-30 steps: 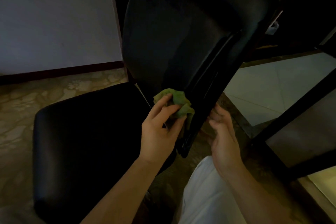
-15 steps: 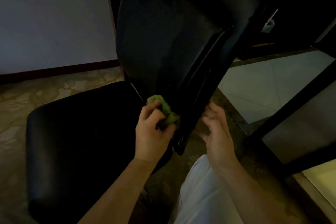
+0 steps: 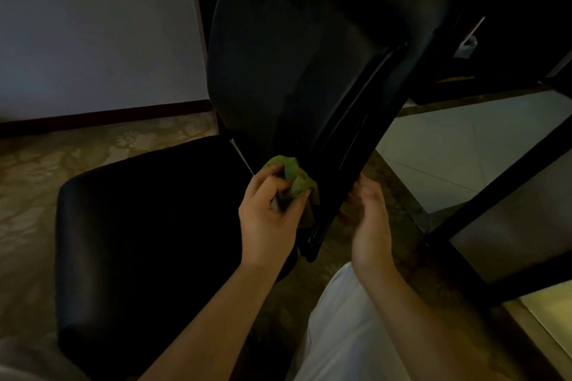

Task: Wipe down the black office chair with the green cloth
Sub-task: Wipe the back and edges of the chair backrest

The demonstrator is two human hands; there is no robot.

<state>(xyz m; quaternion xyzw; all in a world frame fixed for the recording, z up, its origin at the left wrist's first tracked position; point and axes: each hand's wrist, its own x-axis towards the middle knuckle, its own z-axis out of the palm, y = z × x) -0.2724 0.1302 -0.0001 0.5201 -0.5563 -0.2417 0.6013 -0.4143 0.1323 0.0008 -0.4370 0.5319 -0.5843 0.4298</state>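
The black office chair (image 3: 297, 49) fills the middle of the view, its backrest tilted up and its seat (image 3: 148, 226) low on the left. My left hand (image 3: 267, 216) grips the bunched green cloth (image 3: 295, 176) against the lower edge of the backrest, beside the dark back support bar. My right hand (image 3: 370, 219) is on the other side of that bar, fingers relaxed and touching its lower edge, holding nothing. The bottom of the bar is partly hidden behind the cloth and my left hand.
A pale wall with a dark skirting board (image 3: 102, 116) stands at the back left. Dark table legs and frame (image 3: 495, 182) cross the right side over light floor tiles (image 3: 458, 145). My white-clad leg (image 3: 343, 328) is at the bottom. Patterned floor surrounds the chair.
My left hand has shifted the cloth slightly along the lower backrest edge, down and back up. The right hand stays beside the support bar. The view has moved a little.
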